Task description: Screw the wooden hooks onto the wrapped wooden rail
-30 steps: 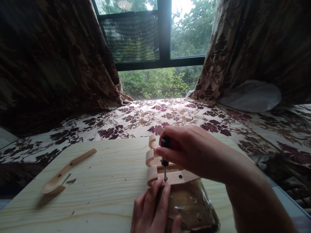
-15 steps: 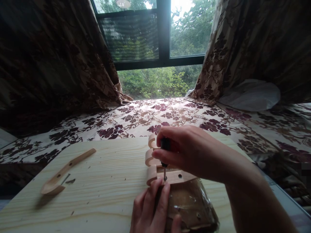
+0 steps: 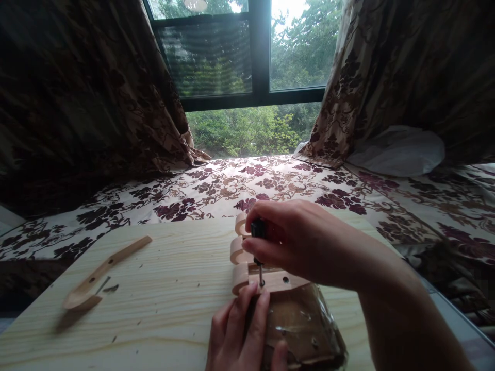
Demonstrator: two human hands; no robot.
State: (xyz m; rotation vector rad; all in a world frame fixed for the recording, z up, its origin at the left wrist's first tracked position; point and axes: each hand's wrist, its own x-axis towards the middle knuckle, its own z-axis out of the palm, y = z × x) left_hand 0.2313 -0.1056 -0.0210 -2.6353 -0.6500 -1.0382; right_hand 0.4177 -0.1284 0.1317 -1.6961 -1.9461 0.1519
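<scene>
My right hand [image 3: 284, 234] is closed around the black handle of a screwdriver [image 3: 258, 234]. The screwdriver stands nearly upright, its handle leaning slightly left, with the tip in a hole of the nearest wooden hook [image 3: 296, 282]. A second dark hole shows farther right on that hook. Fingers stretched forward, my left hand [image 3: 242, 330] presses its fingertips against the hook's near edge beside the tip. Underneath is a brown block [image 3: 297, 324] in clear, shiny plastic. Behind the nearest hook are two more curved wooden hooks, a middle one [image 3: 236, 251] and a far one [image 3: 240, 224], partly hidden by my right hand.
A loose wooden hook [image 3: 102, 273] lies on the left of the pale wooden board [image 3: 174, 309], with screws [image 3: 110, 288] next to it. Small dark bits are scattered on the board. Beyond are a floral cloth [image 3: 247, 178], patterned curtains, a window and a white plastic bag [image 3: 402, 150].
The screwdriver's handle has tipped slightly left together with my right hand's fingers. Its tip remains in the same hole, and my left hand stays in place.
</scene>
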